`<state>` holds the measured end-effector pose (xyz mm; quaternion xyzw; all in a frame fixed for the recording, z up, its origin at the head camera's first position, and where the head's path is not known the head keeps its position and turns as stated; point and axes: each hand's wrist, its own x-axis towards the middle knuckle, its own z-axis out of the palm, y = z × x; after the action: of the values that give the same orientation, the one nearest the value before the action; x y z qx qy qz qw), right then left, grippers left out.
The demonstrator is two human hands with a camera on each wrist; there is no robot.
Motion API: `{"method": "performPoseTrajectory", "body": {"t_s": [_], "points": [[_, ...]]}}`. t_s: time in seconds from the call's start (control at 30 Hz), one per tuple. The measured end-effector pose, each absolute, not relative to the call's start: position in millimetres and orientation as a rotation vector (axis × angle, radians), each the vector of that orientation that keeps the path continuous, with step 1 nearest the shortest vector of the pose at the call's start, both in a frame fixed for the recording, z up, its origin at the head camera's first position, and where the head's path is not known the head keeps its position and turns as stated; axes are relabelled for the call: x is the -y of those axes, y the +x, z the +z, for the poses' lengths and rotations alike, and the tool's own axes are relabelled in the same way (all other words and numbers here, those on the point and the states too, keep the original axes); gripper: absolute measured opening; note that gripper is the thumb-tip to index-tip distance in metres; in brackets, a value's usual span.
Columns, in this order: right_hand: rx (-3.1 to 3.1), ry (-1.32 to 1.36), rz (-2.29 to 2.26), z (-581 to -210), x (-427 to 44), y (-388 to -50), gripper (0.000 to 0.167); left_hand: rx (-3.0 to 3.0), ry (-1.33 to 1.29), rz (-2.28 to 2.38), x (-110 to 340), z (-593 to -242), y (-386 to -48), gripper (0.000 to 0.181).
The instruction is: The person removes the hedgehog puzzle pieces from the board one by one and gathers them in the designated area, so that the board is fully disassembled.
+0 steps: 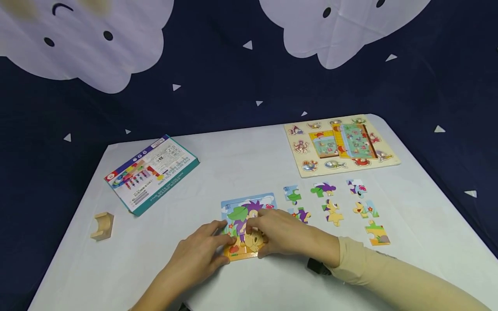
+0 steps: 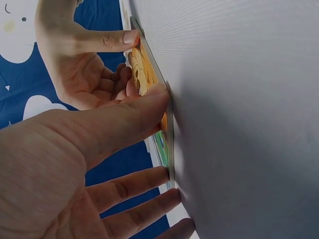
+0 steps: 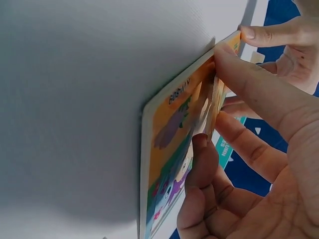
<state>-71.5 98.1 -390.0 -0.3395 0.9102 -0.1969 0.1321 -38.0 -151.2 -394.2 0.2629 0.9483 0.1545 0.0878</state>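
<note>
A picture puzzle board [image 1: 229, 207] with a purple-haired hedgehog figure lies on the white table. My left hand [image 1: 198, 250] rests at its left edge, thumb at the lower corner and fingers fairly straight along the side. Over the board's lower right, my right hand [image 1: 285, 233] has curled fingers. In the right wrist view, a thin puzzle piece [image 3: 218, 97] stands tilted up from the board between that thumb and the fingers. Loose puzzle pieces [image 1: 333, 214] lie in rows to the right, one partly behind the right hand.
A flat teal-edged box [image 1: 155, 172] lies at the back left, with a wooden cradle-shaped block [image 1: 103, 226] in front of it. At the back right lies a sea-animal peg board [image 1: 305, 170] with two picture cards [image 1: 359, 140] on it. A dark curtain [image 1: 218, 65] hangs behind.
</note>
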Motion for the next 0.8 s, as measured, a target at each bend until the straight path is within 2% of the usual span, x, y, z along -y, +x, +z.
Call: {"method": "performPoseTrajectory", "body": {"t_s": [0.8], "points": [[-2.741,-1.144,-0.441,-389.4,-102.0,-72.3,0.037,-2.824,0.787,0.456,150.8,-393.2,-38.8,0.035]]}}
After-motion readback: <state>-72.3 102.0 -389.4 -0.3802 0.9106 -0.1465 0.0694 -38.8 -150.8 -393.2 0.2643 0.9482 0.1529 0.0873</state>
